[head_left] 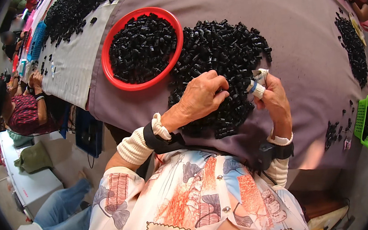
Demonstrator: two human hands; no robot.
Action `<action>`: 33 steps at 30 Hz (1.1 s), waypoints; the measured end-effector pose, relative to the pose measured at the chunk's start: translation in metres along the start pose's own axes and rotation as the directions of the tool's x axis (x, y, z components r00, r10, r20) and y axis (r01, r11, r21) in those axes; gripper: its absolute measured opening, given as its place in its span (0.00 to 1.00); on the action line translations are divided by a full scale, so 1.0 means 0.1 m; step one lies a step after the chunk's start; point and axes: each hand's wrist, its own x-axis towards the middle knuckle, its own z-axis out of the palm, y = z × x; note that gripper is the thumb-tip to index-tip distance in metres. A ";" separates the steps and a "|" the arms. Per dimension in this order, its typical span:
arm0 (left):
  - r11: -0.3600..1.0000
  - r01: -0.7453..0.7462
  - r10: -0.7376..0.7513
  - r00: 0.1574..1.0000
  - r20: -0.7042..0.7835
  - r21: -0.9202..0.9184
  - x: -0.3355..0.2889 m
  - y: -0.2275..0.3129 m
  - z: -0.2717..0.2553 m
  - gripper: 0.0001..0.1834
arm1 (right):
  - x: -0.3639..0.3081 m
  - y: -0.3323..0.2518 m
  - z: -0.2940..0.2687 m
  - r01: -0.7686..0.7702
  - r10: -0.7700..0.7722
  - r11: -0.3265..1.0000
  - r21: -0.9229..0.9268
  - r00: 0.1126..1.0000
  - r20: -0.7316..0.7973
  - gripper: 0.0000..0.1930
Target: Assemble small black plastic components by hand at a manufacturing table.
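Note:
A big heap of small black plastic parts (219, 47) lies on the table in front of me. Over its near side is my left hand (204, 95), fingers curled in and tips pressed together; whatever they may hold is hidden. My right hand (274, 98) is at the heap's right edge, closed around a small metallic blade-like tool (260, 75). White wrapping with a blue band (256, 87) shows at its fingers; I cannot tell whether it covers a finger or the tool. Left of the heap, touching it, stands a round red basin (106, 62) filled with the same black parts.
Another black heap (76, 9) lies on the pale cloth at the far left, where a co-worker (24, 106) sits. At the right are a black pile (352, 48), scattered parts and a green basket (361, 129) by the table edge. Someone in jeans (68, 214) is at lower left.

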 end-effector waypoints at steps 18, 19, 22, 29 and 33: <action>0.700 -0.643 0.570 0.765 0.300 0.312 -0.06 0.01 0.27 0.13 | -0.05 0.07 -0.02 -0.026 0.026 1.000 0.016 0.999 -0.033 0.05; 0.700 -0.628 0.569 0.778 0.264 0.341 -0.03 0.01 0.24 0.13 | -0.06 0.04 -0.01 -0.032 0.033 0.999 0.034 0.999 -0.031 0.05; 0.715 -0.578 0.540 0.814 0.216 0.392 0.06 -0.04 0.19 0.12 | -0.05 0.05 -0.01 -0.039 0.041 0.998 0.053 0.999 -0.034 0.06; 0.870 -0.441 0.463 0.884 -0.058 0.222 0.15 0.09 -0.09 0.11 | 0.01 -0.02 -0.01 -0.016 0.017 0.999 0.028 0.999 -0.027 0.09; 0.715 0.242 -0.275 0.960 0.054 -0.656 0.17 0.19 -0.32 0.08 | 0.06 -0.13 0.08 0.019 -0.019 0.999 0.045 1.000 -0.003 0.09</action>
